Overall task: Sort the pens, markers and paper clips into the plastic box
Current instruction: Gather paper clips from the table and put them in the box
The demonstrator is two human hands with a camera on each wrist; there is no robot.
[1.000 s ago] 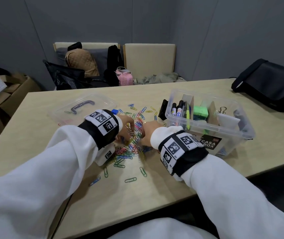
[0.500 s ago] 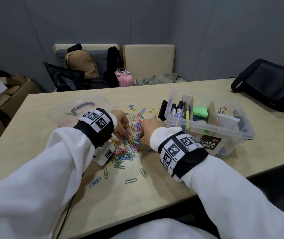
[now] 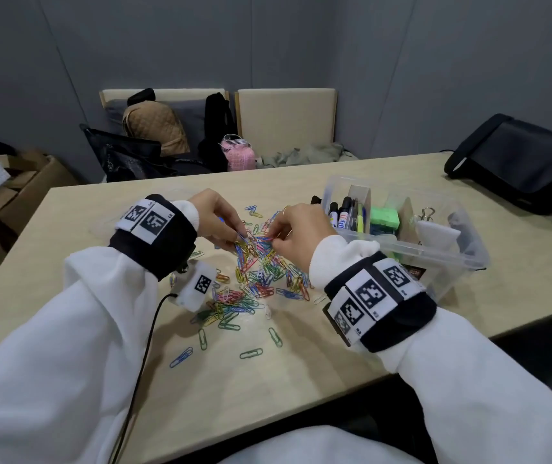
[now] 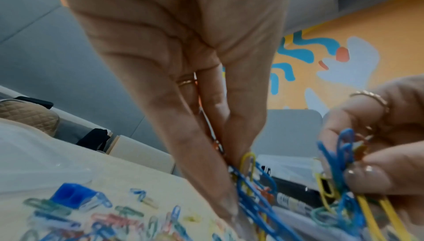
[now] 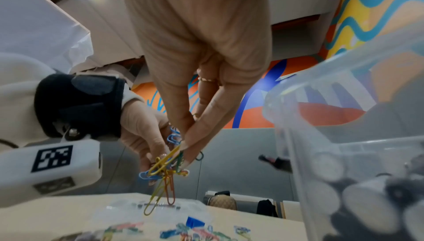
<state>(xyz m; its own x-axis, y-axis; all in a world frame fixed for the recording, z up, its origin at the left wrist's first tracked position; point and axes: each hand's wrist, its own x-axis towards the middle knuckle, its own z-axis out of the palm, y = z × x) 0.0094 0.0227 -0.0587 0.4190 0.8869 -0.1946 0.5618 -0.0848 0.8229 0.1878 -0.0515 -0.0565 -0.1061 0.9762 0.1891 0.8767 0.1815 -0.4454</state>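
A heap of coloured paper clips (image 3: 261, 279) lies on the table in front of me. My left hand (image 3: 224, 226) and right hand (image 3: 288, 229) are raised above it, fingertips nearly meeting, and both pinch one tangled bunch of clips (image 3: 254, 242). The left wrist view shows my left fingers (image 4: 220, 181) closed on blue and yellow clips (image 4: 252, 181), with the right thumb beside them. In the right wrist view the bunch of clips (image 5: 165, 170) dangles from both hands. The clear plastic box (image 3: 435, 252) stands right of my hands, holding markers and pens (image 3: 346, 216) in its left compartment.
The clear box lid (image 3: 114, 226) lies on the table behind my left wrist. A small blue block (image 4: 71, 196) sits among the clips. A black bag (image 3: 519, 162) rests at the table's far right. Chairs with bags stand beyond the far edge. Loose clips (image 3: 251, 353) scatter toward me.
Both hands have risen off the heap, lifting a tangled bunch of clips between them; before, they were down in the pile gathering clips.
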